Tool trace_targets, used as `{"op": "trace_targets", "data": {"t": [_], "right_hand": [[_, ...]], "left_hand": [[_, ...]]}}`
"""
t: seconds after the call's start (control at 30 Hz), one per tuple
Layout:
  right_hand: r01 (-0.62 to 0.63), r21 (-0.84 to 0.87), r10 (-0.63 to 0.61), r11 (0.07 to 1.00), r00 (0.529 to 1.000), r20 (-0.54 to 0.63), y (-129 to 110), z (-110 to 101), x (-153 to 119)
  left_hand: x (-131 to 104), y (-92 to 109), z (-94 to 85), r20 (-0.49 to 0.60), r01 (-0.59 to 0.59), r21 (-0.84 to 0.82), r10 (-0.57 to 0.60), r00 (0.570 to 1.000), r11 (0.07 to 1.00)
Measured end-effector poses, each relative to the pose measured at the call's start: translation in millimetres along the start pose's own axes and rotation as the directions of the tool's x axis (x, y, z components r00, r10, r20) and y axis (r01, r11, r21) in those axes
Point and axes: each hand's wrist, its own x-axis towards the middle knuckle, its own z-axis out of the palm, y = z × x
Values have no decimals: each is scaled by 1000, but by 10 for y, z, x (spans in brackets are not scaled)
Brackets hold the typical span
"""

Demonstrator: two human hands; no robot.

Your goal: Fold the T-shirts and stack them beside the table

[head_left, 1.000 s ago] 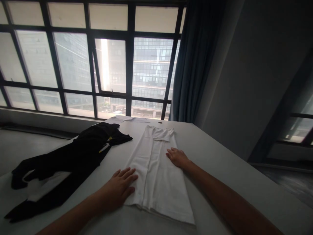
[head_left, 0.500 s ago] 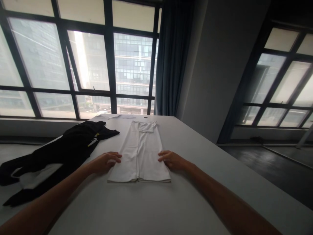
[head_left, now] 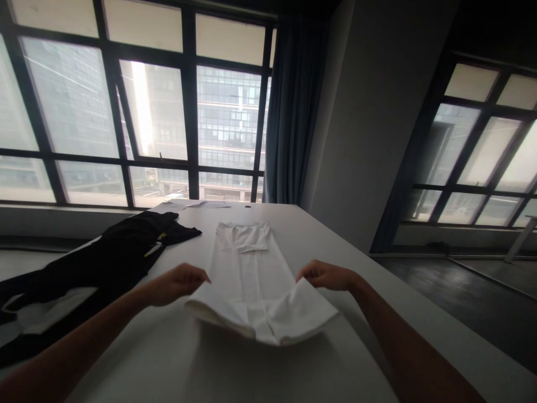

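A folded white garment (head_left: 251,274) lies lengthwise on the white table, its near end raised off the surface and sagging in the middle. My left hand (head_left: 184,281) is closed on the garment's left edge, with the fingers pinched together. On the opposite edge, my right hand (head_left: 319,275) pinches the cloth in the same way. The far part of the garment rests flat, with a small folded flap on top.
A black garment (head_left: 121,246) with white and yellow parts lies heaped at the left of the table (head_left: 331,246). Thin white sheets (head_left: 201,204) lie at the far edge. Windows and a dark curtain (head_left: 287,112) stand beyond.
Both hands have closed on the white garment's side edges and lifted its near end. My right hand has moved to the right. The garment has shifted a little toward me.
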Motion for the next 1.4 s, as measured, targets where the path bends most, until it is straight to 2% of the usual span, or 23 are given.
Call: {"op": "trace_targets", "data": {"t": [0.03, 0.1, 0.13, 0.2, 0.3, 0.43, 0.53, 0.63, 0.73, 0.8, 0.87, 0.97, 1.03, 1.1, 1.23, 1.33, 1.4], "right_hand": [[7, 17, -5, 1000, 992, -128, 24, -3, 63], [-40, 25, 47, 999, 919, -391, 87, 10, 204], [-89, 36, 96, 995, 873, -478, 127, 24, 269], [-196, 70, 202, 978, 814, -545, 216, 61, 363], [-260, 52, 248, 964, 814, -526, 332, 112, 404], [-219, -139, 131, 966, 874, -467, 347, 155, 353], [-180, -262, 58, 948, 908, -416, 274, 171, 322], [-170, -336, -7, 926, 885, -465, 196, 183, 315], [-244, -416, 24, 876, 883, -468, 168, 179, 297], [-271, -462, 76, 845, 914, -398, 183, 150, 259], [-249, -491, 96, 835, 944, -315, 217, 99, 203], [-181, -537, 43, 824, 965, -259, 289, 31, 135], [-124, -578, -40, 807, 964, -263, 344, 32, 139], [-84, -621, -122, 779, 951, -283, 395, 68, 189], [-70, -671, -188, 738, 934, -305, 406, 137, 300], [34, -621, -243, 783, 936, -256, 272, 123, 238], [97, -523, -221, 847, 959, -179, 121, 92, 109]], "left_hand": [[69, 3, 13, -81, 22, -75, -29, 996, 997], [189, -50, 42, -227, 80, -196, -125, 966, 977], [229, -104, 59, -272, 128, -233, -191, 943, 964], [258, -248, 95, -294, 230, -236, -295, 909, 944], [209, -429, 146, -281, 269, -67, -277, 919, 961], [145, -418, 211, -305, 238, 208, -168, 938, 949], [161, -336, 247, -315, 207, 262, -119, 942, 943], [192, -342, 256, -357, 169, 259, -68, 932, 951], [182, -410, 218, -317, 176, 427, -36, 948, 887], [135, -430, 156, -254, 174, 567, -30, 967, 805], [61, -412, 77, -163, 124, 654, -21, 986, 747], [-50, -363, 2, 21, -16, 666, 3, 1000, 745], [-79, -360, 15, 70, -66, 641, 28, 997, 765], [-60, -383, 66, 44, -92, 623, 83, 996, 777], [24, -385, 134, 41, -162, 608, 173, 984, 777], [-10, -272, 100, 1, -122, 590, 150, 989, 798], [-86, -157, 60, -19, -78, 534, 105, 994, 842]]}}
